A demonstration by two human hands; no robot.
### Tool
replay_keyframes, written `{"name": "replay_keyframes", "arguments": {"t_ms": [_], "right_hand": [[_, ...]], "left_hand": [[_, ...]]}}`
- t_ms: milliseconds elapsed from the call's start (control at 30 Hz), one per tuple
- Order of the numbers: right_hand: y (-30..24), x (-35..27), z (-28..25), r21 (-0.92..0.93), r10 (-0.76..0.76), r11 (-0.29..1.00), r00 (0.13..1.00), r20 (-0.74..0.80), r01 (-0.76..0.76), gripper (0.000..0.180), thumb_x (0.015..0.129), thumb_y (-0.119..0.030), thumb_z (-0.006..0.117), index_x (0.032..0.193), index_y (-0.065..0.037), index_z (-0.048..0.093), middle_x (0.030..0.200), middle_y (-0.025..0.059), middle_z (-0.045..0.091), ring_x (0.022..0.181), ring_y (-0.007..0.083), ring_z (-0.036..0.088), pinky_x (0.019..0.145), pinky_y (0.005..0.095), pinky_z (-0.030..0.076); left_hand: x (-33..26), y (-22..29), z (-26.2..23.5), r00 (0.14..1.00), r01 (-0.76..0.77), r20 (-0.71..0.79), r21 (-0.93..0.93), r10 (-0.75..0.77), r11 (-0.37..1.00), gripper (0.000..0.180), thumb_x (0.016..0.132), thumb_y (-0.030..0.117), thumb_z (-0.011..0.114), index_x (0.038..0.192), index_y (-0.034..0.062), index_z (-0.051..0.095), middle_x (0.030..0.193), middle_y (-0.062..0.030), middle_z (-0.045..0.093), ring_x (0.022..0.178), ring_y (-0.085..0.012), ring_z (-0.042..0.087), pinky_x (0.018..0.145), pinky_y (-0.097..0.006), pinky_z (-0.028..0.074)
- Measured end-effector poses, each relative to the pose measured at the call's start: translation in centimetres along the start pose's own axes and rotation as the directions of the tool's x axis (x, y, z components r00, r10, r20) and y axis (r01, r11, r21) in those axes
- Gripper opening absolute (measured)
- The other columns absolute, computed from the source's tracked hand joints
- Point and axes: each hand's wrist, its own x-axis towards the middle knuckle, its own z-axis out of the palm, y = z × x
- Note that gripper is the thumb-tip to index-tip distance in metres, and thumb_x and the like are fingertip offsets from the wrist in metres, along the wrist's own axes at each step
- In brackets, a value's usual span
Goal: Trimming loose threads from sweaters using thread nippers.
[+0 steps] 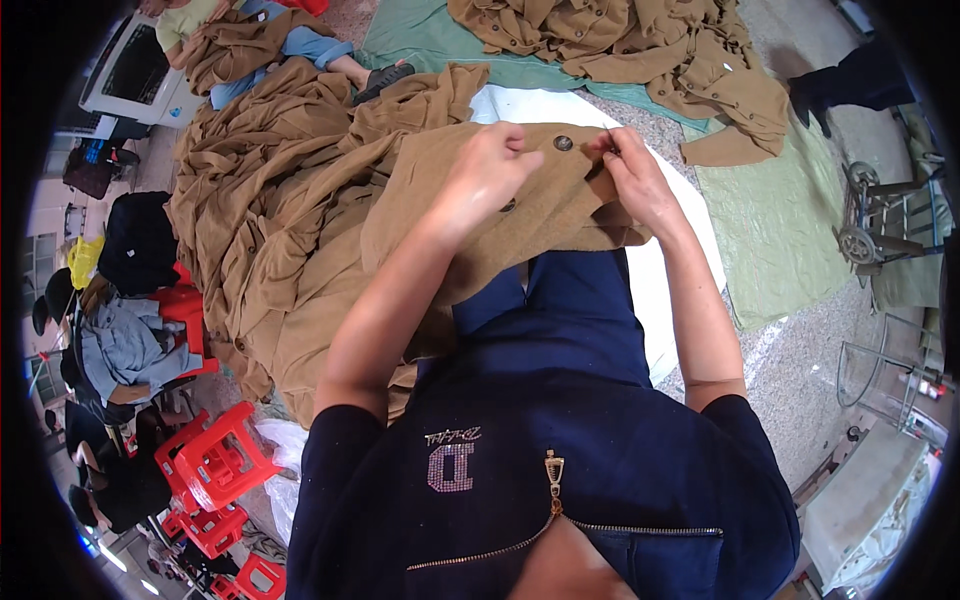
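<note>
A tan-brown coat [420, 200] lies across my lap, its front panel with a dark round button [563, 143] turned up. My left hand [490, 175] presses down on the cloth just left of that button, fingers curled onto the fabric. My right hand [630, 175] pinches the coat's edge right of the button, thumb and forefinger closed on the cloth; whether something small is held between them I cannot tell. A second button shows partly under my left hand.
A heap of the same brown coats [270, 200] spreads to my left, another pile [640, 50] lies on a green sheet [780, 220] ahead. A seated person [250, 40] works at the far left. Red plastic stools [215, 460] stand lower left, a metal cart [870, 215] at right.
</note>
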Motion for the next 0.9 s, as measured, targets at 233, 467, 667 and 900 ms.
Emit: {"name": "replay_keyframes", "arguments": {"t_ms": [233, 467, 667, 900], "right_hand": [[-1.6, -1.4, 0.8, -0.441, -0.145, 0.895, 0.98, -0.138, 0.07, 0.025, 0.097, -0.02, 0.05, 0.116, -0.004, 0.053, 0.102, 0.0172, 0.063, 0.096, 0.0365, 0.062, 0.081, 0.0441, 0.05], [0.1, -1.6, 0.9, -0.402, -0.182, 0.912, 0.955, -0.234, 0.075, 0.021, 0.096, -0.022, 0.054, 0.107, -0.004, 0.052, 0.097, 0.017, 0.061, 0.092, 0.0354, 0.061, 0.077, 0.0441, 0.049], [0.6, -1.3, 1.4, -0.37, -0.178, 0.926, 0.947, -0.266, 0.07, 0.019, 0.095, -0.02, 0.056, 0.106, -0.004, 0.052, 0.095, 0.0162, 0.061, 0.092, 0.0346, 0.061, 0.077, 0.0433, 0.049], [0.4, -1.2, 1.5, -0.374, -0.14, 0.927, 0.957, -0.255, 0.036, 0.016, 0.096, -0.021, 0.054, 0.104, -0.008, 0.055, 0.095, 0.012, 0.063, 0.094, 0.0332, 0.061, 0.076, 0.0423, 0.049]], "left_hand": [[4.6, -0.3, 3.4, 0.937, 0.294, 0.3, -0.394, -0.181, 0.87, 0.036, 0.079, 0.009, 0.069, 0.11, -0.0076, 0.064, 0.1, -0.0157, 0.068, 0.097, -0.0217, 0.063, 0.085, -0.032, 0.049], [4.4, 0.2, 3.5, 0.919, 0.378, 0.341, -0.621, -0.198, 0.686, 0.037, 0.074, 0.005, 0.07, 0.11, -0.0056, 0.065, 0.102, -0.0144, 0.065, 0.096, -0.0216, 0.06, 0.086, -0.029, 0.046], [4.5, 0.2, 3.7, 0.913, 0.402, 0.327, -0.619, -0.244, 0.675, 0.038, 0.073, 0.004, 0.07, 0.109, -0.0046, 0.065, 0.106, -0.0161, 0.064, 0.099, -0.0239, 0.059, 0.087, -0.03, 0.045], [4.6, 0.0, 3.8, 0.907, 0.412, 0.349, -0.612, -0.236, 0.675, 0.036, 0.073, 0.005, 0.071, 0.107, -0.004, 0.065, 0.105, -0.0148, 0.063, 0.1, -0.0245, 0.059, 0.088, -0.03, 0.045]]}}
